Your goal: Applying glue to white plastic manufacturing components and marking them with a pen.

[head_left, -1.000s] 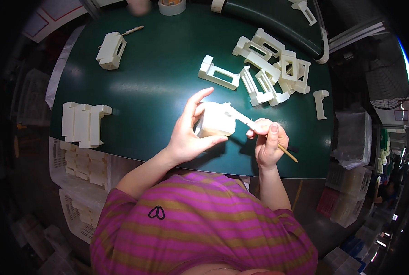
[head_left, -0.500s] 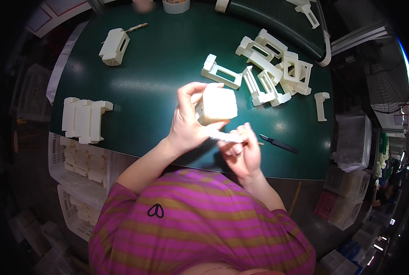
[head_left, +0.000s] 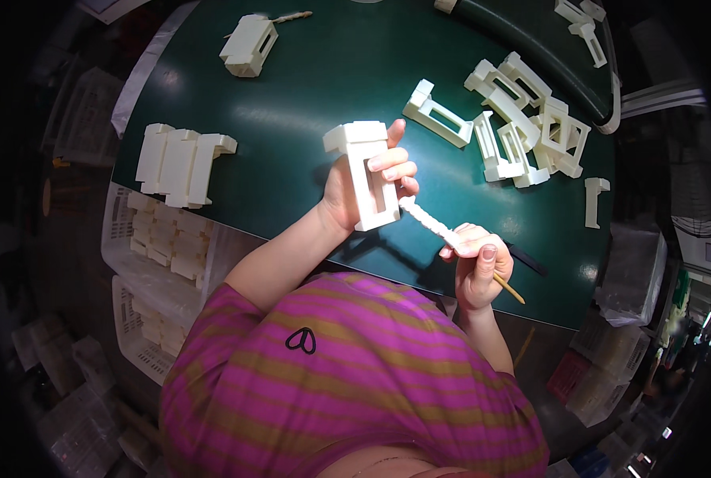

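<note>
My left hand [head_left: 338, 197] grips a cream plastic frame part [head_left: 358, 163], its fingers wrapped round the far right side. The part stands upright, its thick block end at the top and a long slot facing me. Pinched in my right hand [head_left: 480, 267] is a thin wooden stick [head_left: 428, 220] wrapped in twisted white material; its bare end pokes out below the hand. The wrapped tip lies close to the part's lower right corner; I cannot tell whether they touch. Beyond my right hand, a black-handled craft knife [head_left: 528, 259] lies partly hidden on the green table [head_left: 291, 103].
A pile of similar frame parts [head_left: 522, 119] lies at the right, with one part [head_left: 439, 115] beside it. Several stand in a row [head_left: 182, 166] at left. Farther back sit another block [head_left: 249, 45] and a second wrapped stick [head_left: 293, 16]. White crates [head_left: 124, 311] stand below left.
The frame part has turned from its end face to its slotted side. My right hand has moved right and away from it with the stick. The whole view has shifted.
</note>
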Motion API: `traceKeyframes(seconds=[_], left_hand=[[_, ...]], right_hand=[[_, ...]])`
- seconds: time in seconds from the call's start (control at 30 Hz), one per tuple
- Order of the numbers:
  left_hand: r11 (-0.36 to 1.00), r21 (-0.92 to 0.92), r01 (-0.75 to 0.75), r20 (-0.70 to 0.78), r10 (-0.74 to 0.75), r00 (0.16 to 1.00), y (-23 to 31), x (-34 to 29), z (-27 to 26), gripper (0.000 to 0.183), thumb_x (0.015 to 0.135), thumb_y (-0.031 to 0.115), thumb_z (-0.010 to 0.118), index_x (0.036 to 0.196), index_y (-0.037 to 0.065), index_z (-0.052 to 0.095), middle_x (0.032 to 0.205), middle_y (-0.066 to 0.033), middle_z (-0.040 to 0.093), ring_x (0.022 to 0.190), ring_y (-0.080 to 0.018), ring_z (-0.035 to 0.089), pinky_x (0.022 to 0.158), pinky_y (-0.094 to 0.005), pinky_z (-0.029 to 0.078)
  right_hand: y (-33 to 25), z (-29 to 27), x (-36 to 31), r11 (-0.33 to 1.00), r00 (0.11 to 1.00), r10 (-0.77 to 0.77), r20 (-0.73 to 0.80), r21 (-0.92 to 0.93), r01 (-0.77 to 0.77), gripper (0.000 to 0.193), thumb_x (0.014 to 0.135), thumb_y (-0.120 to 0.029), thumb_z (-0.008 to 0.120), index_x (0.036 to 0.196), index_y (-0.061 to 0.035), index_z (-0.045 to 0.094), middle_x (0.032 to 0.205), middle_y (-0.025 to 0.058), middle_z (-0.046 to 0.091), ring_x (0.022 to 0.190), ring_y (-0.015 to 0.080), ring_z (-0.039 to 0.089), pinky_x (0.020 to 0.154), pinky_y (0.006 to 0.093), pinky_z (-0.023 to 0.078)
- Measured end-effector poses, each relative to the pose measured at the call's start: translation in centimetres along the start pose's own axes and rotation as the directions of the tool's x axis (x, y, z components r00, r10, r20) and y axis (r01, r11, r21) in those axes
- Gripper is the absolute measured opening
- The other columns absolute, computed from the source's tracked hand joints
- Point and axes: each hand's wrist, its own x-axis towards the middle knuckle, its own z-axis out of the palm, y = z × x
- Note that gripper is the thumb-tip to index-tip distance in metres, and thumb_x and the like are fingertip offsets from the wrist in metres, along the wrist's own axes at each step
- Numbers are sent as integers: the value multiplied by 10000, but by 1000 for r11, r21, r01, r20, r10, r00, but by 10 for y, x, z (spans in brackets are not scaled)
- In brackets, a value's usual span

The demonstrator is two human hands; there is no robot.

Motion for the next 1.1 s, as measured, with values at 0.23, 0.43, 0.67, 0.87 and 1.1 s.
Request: traceKeyframes(seconds=[0.23,0.43,0.67,0.87,1.1], left_hand=[[997,-75,-6,172,19,985,-5,1,-2,352,970,351,504,1198,133,660,624,23,512,700,-140,474,798,-293,407],[944,202,-261,270,202,941,2,0,-8,332,934,286,611,1213,107,638,685,22,541,733,-134,489,839,-294,413],[807,452,-381,87,385,919,12,-6,8,391,930,313,593,1236,70,580,743,-13,521,773,-154,504,901,-330,444],[61,998,-32,-10,587,810,60,-56,55,316,902,51,515,1204,50,608,1152,-94,638,1015,-220,606,955,-342,446],[-960,221,175,61,193,979,81,-97,86,537,769,-105,514,1225,156,625,1295,-84,564,1365,-302,391,1186,-541,170]], right_hand=[[8,12,1,951,971,-147,187,-243,191,305,1010,-217,513,823,-13,642,767,119,675,684,208,627,661,336,473],[16,29,-8,996,993,8,118,-84,2,299,1026,-167,462,836,-2,623,774,136,657,678,209,617,665,333,489],[34,47,-8,115,564,608,559,641,-759,410,1075,-283,334,805,-84,570,643,105,568,584,185,481,633,322,415],[29,19,18,362,731,657,185,773,-521,409,1076,-298,333,818,-105,585,605,74,520,548,141,406,582,284,335],[33,9,19,478,712,695,98,678,-559,376,1066,-289,379,823,-85,580,622,69,503,558,151,383,586,295,324]])
